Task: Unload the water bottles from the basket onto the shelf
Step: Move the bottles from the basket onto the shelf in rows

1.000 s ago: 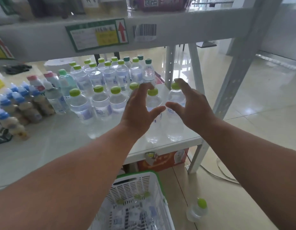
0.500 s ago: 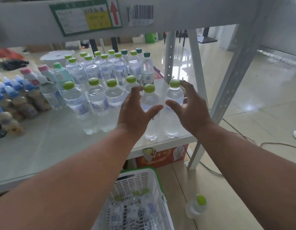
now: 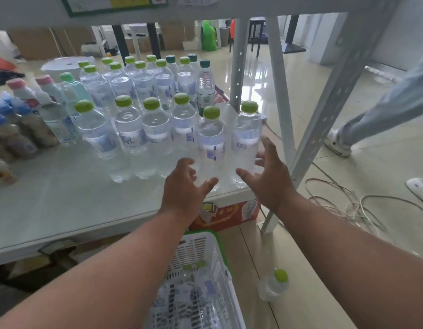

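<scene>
Two clear water bottles with lime caps, one [image 3: 211, 143] and the other [image 3: 247, 136], stand upright near the front right corner of the white shelf [image 3: 63, 210]. My left hand [image 3: 185, 188] and my right hand [image 3: 267, 179] hover just in front of them, fingers spread and relaxed, holding nothing. More lime-capped bottles [image 3: 134, 129] stand in rows behind. Below, a white basket with a green rim [image 3: 217, 243] sits on the floor with several bottles [image 3: 189, 293] lying inside.
One lime-capped bottle [image 3: 274, 283] stands on the floor right of the basket. Blue- and pink-capped drinks [image 3: 20, 119] fill the shelf's left side. Slanted shelf uprights [image 3: 324, 110] and cables [image 3: 348, 205] lie to the right, where a person's leg and shoe [image 3: 338, 143] show.
Both hands have let go of the two front bottles and drawn back toward me and downward. The bottles stay standing on the shelf. A person's leg has come into view at right.
</scene>
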